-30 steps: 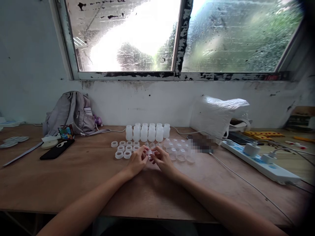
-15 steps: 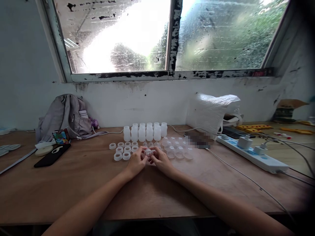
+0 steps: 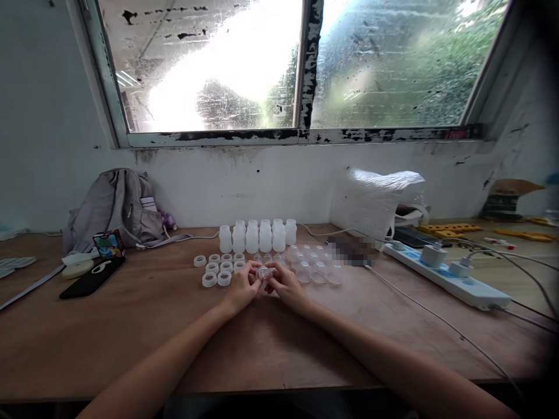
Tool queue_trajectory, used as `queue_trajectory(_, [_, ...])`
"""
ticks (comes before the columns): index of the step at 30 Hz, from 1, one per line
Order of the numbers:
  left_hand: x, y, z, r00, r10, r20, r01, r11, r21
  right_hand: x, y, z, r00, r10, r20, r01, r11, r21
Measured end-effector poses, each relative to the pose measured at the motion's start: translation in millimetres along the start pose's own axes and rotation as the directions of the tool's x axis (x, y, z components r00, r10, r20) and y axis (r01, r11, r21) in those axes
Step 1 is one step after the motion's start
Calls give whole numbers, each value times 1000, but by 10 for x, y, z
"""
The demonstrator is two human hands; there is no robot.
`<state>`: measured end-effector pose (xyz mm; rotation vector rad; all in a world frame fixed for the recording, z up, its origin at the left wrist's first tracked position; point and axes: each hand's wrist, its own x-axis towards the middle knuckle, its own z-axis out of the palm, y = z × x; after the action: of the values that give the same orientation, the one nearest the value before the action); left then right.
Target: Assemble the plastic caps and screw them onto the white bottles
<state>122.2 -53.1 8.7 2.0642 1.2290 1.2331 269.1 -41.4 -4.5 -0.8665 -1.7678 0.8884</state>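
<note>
- Silicone, probably: the clear teat-like piece sat between the fingertips of the left hand and the right hand, both closed on it in a pinch.
- Site: well in from the front edge of the wooden table, short of the white bottles by the back edge; white rings to its left, clear domed caps to its right.
- Handling, judged: light, flexible, hard to break; smooth wall perhaps slippery, apt to buckle under a firm squeeze.
- Best hold: opposite sides of the broad rim, lightly. Fingers hid the exact contact.
</note>
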Motion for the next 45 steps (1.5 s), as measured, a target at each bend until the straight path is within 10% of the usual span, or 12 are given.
queue_trajectory(45, [35, -61, 78, 990, -128, -66, 126, 991, -35, -3, 10, 28, 999, -43, -23, 41, 995, -88])
